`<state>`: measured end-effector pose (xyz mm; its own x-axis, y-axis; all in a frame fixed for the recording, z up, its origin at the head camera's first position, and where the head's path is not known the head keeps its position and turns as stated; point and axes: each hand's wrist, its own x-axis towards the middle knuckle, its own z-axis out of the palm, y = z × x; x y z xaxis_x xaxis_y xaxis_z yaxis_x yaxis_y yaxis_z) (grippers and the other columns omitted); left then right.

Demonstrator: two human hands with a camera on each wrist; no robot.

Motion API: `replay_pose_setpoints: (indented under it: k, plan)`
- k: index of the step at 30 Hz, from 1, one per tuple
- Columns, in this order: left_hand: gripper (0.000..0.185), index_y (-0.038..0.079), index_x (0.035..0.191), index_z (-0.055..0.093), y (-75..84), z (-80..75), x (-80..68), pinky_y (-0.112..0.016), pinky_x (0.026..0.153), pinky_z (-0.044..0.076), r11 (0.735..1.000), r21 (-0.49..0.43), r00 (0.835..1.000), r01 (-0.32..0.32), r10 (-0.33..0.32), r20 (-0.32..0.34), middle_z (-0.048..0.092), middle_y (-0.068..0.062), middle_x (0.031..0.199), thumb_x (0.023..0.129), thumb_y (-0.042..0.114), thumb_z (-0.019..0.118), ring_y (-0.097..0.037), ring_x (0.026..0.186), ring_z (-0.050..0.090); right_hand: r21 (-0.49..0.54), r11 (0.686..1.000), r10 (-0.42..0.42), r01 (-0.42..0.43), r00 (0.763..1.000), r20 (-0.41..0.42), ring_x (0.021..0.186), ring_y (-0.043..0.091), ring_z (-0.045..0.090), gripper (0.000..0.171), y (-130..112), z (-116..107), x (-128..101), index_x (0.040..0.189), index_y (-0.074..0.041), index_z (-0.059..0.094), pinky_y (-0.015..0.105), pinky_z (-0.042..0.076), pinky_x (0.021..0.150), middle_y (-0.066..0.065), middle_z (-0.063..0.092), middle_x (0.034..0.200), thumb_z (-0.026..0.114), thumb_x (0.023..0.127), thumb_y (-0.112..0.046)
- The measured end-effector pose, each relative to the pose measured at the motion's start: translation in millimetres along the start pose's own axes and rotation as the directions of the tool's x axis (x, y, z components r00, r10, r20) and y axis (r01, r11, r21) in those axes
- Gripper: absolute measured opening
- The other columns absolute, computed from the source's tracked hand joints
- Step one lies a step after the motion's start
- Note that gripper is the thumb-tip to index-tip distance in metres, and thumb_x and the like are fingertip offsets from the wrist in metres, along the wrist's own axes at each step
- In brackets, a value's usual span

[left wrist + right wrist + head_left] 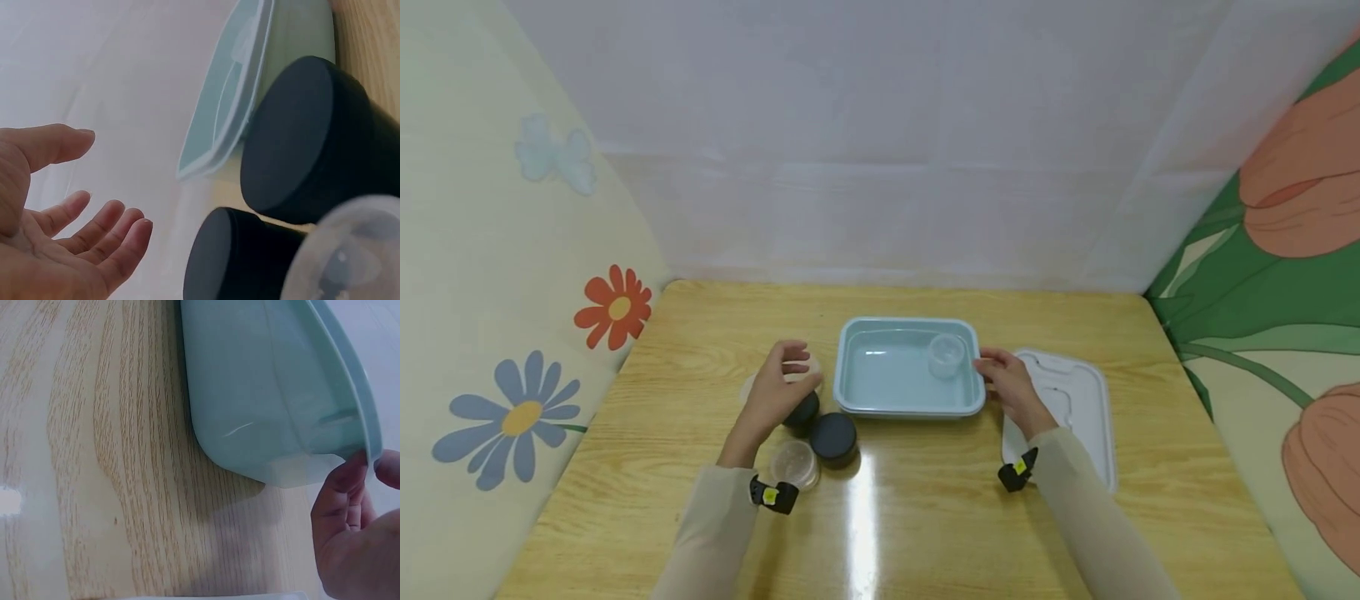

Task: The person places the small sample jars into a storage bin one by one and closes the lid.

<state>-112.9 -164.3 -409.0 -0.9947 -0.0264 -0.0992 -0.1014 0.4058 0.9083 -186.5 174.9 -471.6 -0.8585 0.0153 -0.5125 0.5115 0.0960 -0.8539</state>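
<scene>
We are pinching right rim of blue tray [857, 398] with right hand [1011, 387]; left hand [778, 392] hovering open, empty, above black jars [832, 437].

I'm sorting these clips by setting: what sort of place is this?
Probably a small staged tabletop booth rather than a real kitchen. A wooden table is boxed in by a plain white backdrop and flower-print side panels, and only a light blue container and a few small jars lie on it.
</scene>
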Motion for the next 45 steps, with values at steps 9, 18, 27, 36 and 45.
replay_pose_setpoints:
  k: [9, 18, 27, 36, 45]
  plan:
    - [0.054, -0.001, 0.135, 0.038, -17.0, -8.0, -19.4, -0.047, 0.097, 0.043, 1.0, 0.03, 1.0, -0.008, 0.008, -0.01, 0.046, -0.023, 0.135, 0.089, 0.01, 0.064, -0.037, 0.12, 0.049, -0.004, 1.0, -0.001, 0.001, 1.0, -0.007, 0.092, 0.013, 0.055, 0.043, 0.0, -1.2, -0.6, 0.137, -0.011, 0.046, 0.025, 0.048, 0.068, 0.007, 0.058, 0.122, 0.056, 0.096, -0.019]
    - [0.045, -0.002, 0.126, 0.044, -33.8, -6.9, -47.3, -0.043, 0.093, 0.047, 0.997, 0.072, 0.999, 0.011, -0.007, -0.053, 0.051, -0.02, 0.126, 0.088, 0.009, 0.066, -0.033, 0.114, 0.052, -0.002, 1.0, 0.0, 0.0, 1.0, -0.004, 0.093, 0.014, 0.055, 0.044, -0.8, -3.2, -1.3, 0.138, -0.01, 0.045, 0.024, 0.047, 0.068, 0.008, 0.058, 0.124, 0.056, 0.096, -0.019]
    - [0.045, -0.001, 0.124, 0.046, -52.5, 0.3, -74.7, -0.038, 0.092, 0.047, 0.997, 0.027, 0.994, 0.07, -0.068, -0.086, 0.052, -0.019, 0.125, 0.087, 0.011, 0.068, -0.032, 0.113, 0.053, -0.007, 1.0, 0.023, -0.023, 1.0, -0.008, 0.099, 0.017, 0.055, 0.045, -2.8, 0.2, -2.9, 0.139, -0.011, 0.044, 0.025, 0.048, 0.07, 0.01, 0.055, 0.129, 0.055, 0.096, -0.019]
    - [0.056, -0.002, 0.129, 0.043, -68.3, 10.7, -92.9, -0.045, 0.096, 0.043, 0.991, 0.006, 0.984, 0.13, -0.129, -0.122, 0.05, -0.023, 0.129, 0.082, 0.01, 0.072, -0.035, 0.117, 0.05, 0.005, 1.0, 0.017, -0.017, 1.0, -0.007, 0.096, 0.015, 0.056, 0.044, 0.5, 3.4, -0.5, 0.137, -0.011, 0.046, 0.026, 0.048, 0.071, 0.009, 0.057, 0.125, 0.056, 0.096, -0.019]
    - [0.075, -0.006, 0.131, 0.039, -79.6, 25.3, -97.4, -0.031, 0.085, 0.044, 0.996, 0.012, 0.989, 0.083, -0.081, -0.123, 0.046, -0.022, 0.128, 0.071, 0.006, 0.081, -0.033, 0.112, 0.048, 0.004, 1.0, 0.006, -0.006, 1.0, -0.014, 0.095, 0.015, 0.056, 0.042, 0.3, 0.2, 0.5, 0.137, -0.011, 0.046, 0.025, 0.048, 0.07, 0.008, 0.057, 0.123, 0.055, 0.096, -0.018]
